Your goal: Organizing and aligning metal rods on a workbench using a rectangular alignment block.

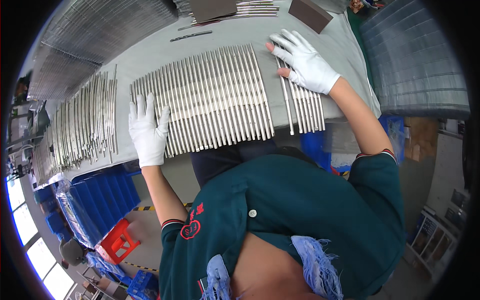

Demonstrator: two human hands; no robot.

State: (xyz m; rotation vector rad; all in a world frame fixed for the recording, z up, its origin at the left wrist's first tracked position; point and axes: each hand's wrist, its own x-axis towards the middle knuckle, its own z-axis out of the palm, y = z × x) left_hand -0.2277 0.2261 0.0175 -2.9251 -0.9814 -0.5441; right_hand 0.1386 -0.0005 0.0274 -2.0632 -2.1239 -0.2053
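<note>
From my end, the biggest thing I have is the desk [345, 56], covered in pale grey cloth, its edges bent by the lens. At its far left, a tall ribbed, see-through stack [100, 37] runs out of sight; I can't make out what it holds. The person's dark green shirt [310, 200] fills the lower middle, hiding part of the floor.

Across the middle of the desk lies the main row of metal rods [210, 95], side by side and close together. Left of it, an uneven batch of rods [82, 120] blurs toward the rim, where I can't separate the pieces. A smaller group of rods [304, 107] lies to the right, its far ends covered by a glove.

I see the right hand [311, 67] stretched over that smaller group, fingers long, thumb and forefinger apart with bare tips; its grip is spread, and the palm hides what it touches beneath. The left hand [148, 132] lies over the main row's left end, fingers extended and thumb held away, its grip loose; I can't tell how many rods it covers.

Beyond them sit a brown block [311, 16] and a single dark twist drill bit [191, 36].
</note>
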